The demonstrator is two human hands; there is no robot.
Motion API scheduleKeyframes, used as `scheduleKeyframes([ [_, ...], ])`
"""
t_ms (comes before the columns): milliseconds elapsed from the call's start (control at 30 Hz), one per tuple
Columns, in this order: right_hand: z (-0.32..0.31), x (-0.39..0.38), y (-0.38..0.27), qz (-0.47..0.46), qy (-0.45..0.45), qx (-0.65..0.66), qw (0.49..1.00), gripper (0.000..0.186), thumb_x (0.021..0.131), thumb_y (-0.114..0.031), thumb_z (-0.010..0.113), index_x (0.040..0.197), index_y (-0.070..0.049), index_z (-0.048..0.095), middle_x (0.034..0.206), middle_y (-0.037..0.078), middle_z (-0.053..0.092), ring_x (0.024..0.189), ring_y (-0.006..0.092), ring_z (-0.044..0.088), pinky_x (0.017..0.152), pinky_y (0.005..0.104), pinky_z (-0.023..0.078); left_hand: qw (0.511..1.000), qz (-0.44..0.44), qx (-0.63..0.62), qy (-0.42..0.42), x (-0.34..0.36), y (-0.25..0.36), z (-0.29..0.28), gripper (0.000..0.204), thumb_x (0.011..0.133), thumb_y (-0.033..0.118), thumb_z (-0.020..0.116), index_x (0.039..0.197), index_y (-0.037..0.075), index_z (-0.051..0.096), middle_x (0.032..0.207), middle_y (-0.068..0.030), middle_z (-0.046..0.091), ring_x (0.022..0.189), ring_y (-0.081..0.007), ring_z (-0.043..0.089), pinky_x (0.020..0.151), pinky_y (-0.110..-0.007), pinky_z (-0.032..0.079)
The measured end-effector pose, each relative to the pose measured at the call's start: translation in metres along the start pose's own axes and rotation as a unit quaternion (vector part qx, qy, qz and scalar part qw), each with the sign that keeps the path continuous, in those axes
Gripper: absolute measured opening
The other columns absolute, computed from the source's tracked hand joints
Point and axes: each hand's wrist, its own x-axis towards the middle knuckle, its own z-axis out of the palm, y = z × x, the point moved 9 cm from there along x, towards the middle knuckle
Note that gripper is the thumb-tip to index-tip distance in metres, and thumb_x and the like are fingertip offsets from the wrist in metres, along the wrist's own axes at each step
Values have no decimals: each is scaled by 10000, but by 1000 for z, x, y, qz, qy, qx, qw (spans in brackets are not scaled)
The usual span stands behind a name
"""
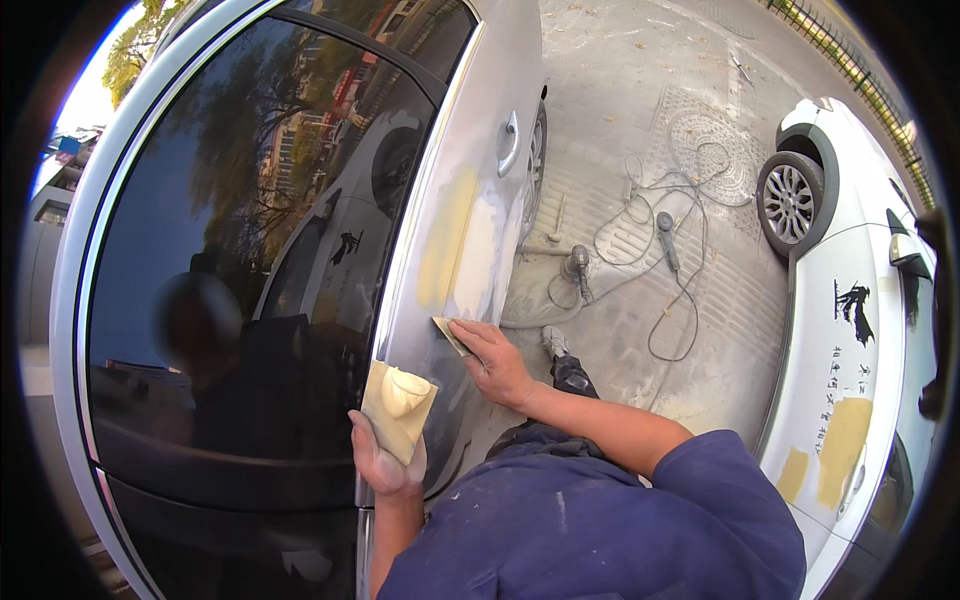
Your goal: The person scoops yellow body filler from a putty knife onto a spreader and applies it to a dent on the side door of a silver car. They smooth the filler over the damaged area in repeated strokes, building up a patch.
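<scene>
My left hand [385,455] grips a flat tan board [400,430] bearing a mound of cream paste [405,390], beside the car's dark rear window [240,380]. My right hand [495,365] is closed on a thin flat spreader [448,335], its edge at the silver door panel [425,330]. Just beyond it, that door carries pale yellow and whitish patches [450,240], with a door handle [508,140] higher up.
At the right stands a white car [830,300] with decals and yellow patches. On the pavement [640,70] lie looping cables and hoses [690,300], a power tool [575,270] and another grey tool [668,240]. A railing [830,45] runs along the back.
</scene>
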Motion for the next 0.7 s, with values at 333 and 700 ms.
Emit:
scheduleKeyframes([
  [333,-89,9,-119,80,-26,354,931,458,1119,-13,645,1574,-57,671,1396,169,768,1282,265,722,1122,355,542,997,-39,8,-62,4,-36,36,679,1211,532,470,1625,-1,551,1572,-117,671,1443,-283,646,1207,-432,488],
  [700,-104,101,28,109,24,-4,994,392,1094,-126,651,1473,-98,746,1260,189,789,1183,379,749,1036,472,589,997,48,-57,15,-7,18,33,598,1201,553,510,1497,55,658,1335,-69,770,1137,-240,741,916,-407,596],
])
